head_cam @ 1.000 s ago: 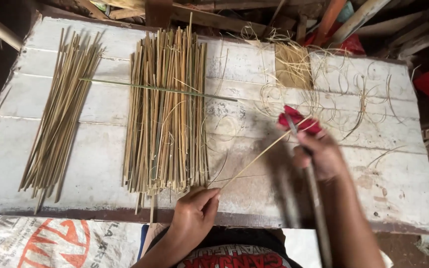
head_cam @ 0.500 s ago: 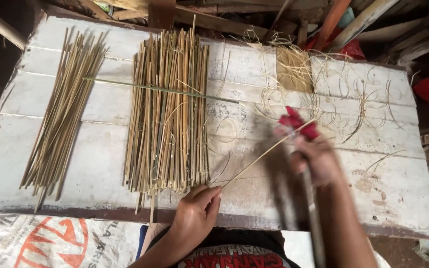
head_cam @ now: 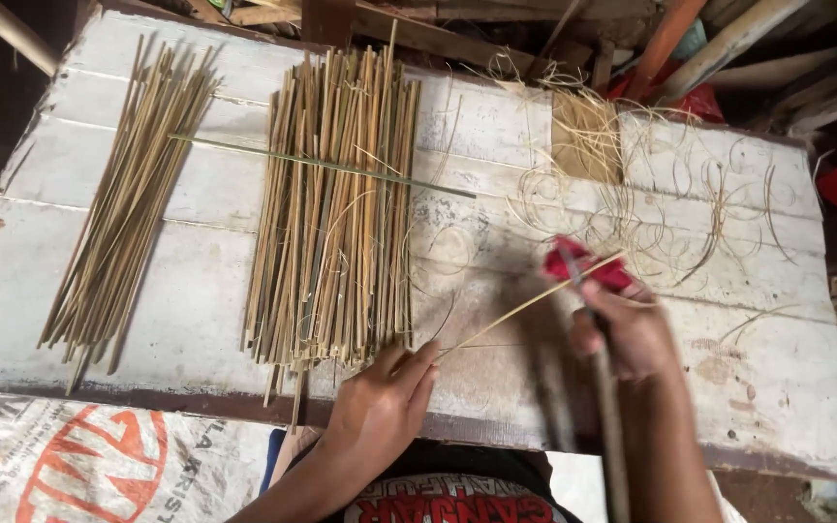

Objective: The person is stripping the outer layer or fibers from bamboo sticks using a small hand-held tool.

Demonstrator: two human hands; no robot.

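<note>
A thin, pale bamboo strip [head_cam: 525,305] is held slanted above the whitewashed plank surface [head_cam: 196,281], low at its near end and rising away to the right. Its lower end is pinched at the left hand [head_cam: 380,412]. Its upper end is met by a knife with a red-wrapped handle [head_cam: 588,266], blurred, gripped in the right hand [head_cam: 627,329].

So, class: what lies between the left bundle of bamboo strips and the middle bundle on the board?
In the head view, only bare white board, crossed by one thin green strip that bridges left bundle and middle bundle.
</note>
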